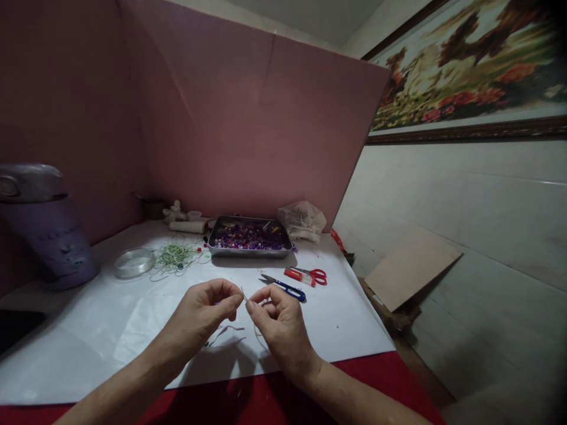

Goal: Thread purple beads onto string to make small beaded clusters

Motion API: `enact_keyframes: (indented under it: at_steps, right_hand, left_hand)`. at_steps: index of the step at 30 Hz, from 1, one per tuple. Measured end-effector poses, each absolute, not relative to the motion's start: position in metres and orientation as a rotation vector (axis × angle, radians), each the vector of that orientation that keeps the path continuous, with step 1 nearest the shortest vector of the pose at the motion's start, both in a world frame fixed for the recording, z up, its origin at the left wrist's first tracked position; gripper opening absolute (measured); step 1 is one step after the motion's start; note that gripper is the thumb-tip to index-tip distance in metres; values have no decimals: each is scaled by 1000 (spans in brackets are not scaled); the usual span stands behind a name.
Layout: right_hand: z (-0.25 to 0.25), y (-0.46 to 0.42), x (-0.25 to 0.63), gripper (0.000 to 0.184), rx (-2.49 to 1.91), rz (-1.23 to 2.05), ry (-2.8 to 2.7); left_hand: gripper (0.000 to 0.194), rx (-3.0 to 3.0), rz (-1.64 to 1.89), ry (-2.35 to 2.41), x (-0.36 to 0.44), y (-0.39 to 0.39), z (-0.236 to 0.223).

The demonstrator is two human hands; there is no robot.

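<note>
My left hand and my right hand meet above the front of the white-covered table, fingertips almost touching. Both pinch a thin cord stretched between them. A pale loop of it hangs below my right hand. Under my left hand a purplish strand dangles or lies near the table; I cannot tell which, nor whether it joins the cord. Just beyond my right hand lie blue-handled thread snips. Behind these are a red lighter and red-handled scissors.
A metal tray of purple beads stands at the back. Left of it are a tangle of green cord, a clear round dish and a purple bottle. A plastic bag sits behind, against the pink partition.
</note>
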State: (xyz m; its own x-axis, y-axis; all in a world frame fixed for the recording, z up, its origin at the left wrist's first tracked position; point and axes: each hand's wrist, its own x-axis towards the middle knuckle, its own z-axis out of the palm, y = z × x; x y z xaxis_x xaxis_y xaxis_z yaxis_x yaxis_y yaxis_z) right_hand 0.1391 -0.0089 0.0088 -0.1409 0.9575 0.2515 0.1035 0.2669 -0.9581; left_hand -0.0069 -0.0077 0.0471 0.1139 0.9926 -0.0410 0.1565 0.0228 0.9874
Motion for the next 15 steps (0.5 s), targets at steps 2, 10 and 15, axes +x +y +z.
enact_keyframes:
  at_steps: [2,10,15]
  right_hand:
    - [9,-9,139,16,-1024,1052,-1503]
    - [11,-8,139,16,-1001,1066,-1470]
    - [8,-9,138,18,-983,1098,-1492]
  left_hand:
    - [21,1340,1020,1232,-7,-7,46]
    - [36,1198,978,1189,-9,-7,44]
    - [34,1203,970,1149,-9,-7,38]
